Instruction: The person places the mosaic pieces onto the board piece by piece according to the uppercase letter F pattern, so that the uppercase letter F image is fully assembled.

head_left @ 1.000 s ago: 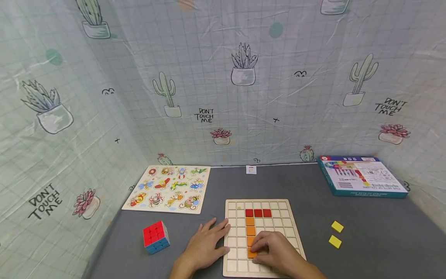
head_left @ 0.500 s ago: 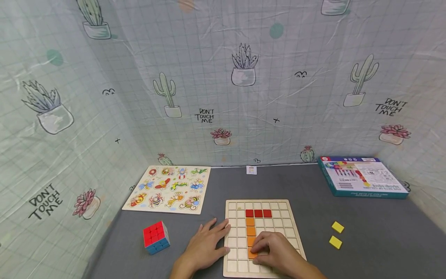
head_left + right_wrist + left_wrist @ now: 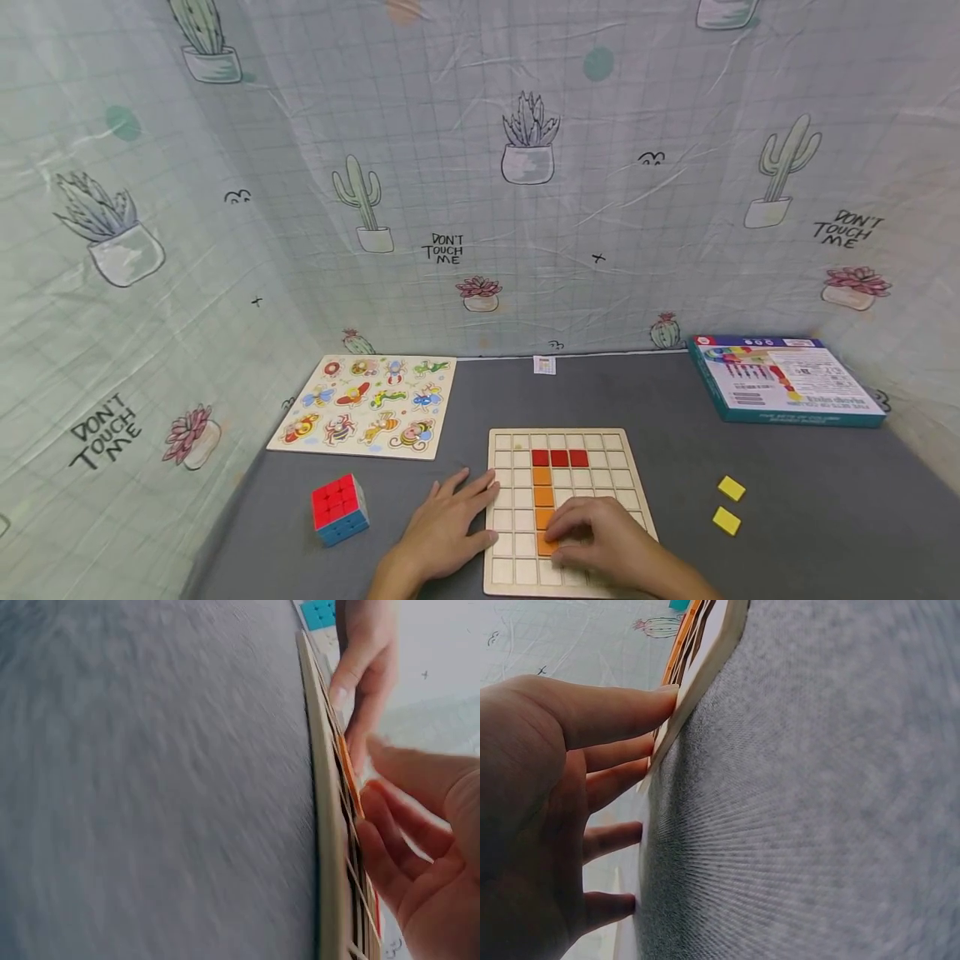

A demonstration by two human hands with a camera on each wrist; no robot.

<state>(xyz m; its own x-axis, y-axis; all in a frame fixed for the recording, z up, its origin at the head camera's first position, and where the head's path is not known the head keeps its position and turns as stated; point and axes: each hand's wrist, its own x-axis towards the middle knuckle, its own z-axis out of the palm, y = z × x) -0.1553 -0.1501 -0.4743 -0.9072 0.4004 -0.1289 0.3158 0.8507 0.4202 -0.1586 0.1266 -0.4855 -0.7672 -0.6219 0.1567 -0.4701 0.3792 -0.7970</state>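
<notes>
A wooden grid board (image 3: pixel 504 572) lies in front of me, with a row of red tiles (image 3: pixel 559 458) near its top and a column of orange tiles (image 3: pixel 543 497) running down from it. My right hand (image 3: pixel 607 537) is over the lower board, fingertips at the lowest orange tile (image 3: pixel 546 546). In the right wrist view its thumb (image 3: pixel 409 769) stands apart from the bent fingers, and the orange tile (image 3: pixel 347 769) lies in the board. My left hand (image 3: pixel 442 529) is spread at the board's left edge, thumb on the rim (image 3: pixel 697 694).
Two yellow tiles (image 3: pixel 729 505) lie right of the board. A red-and-blue puzzle cube (image 3: pixel 340 508) sits at left, behind it an insect picture puzzle (image 3: pixel 367 408). A teal-edged flat box (image 3: pixel 787 383) lies at the back right, and a small white label (image 3: pixel 544 365) at the back edge.
The right-hand fingertips have shifted slightly on the lowest orange tile. The left hand stays at the board's edge. The whole head view has drifted a little.
</notes>
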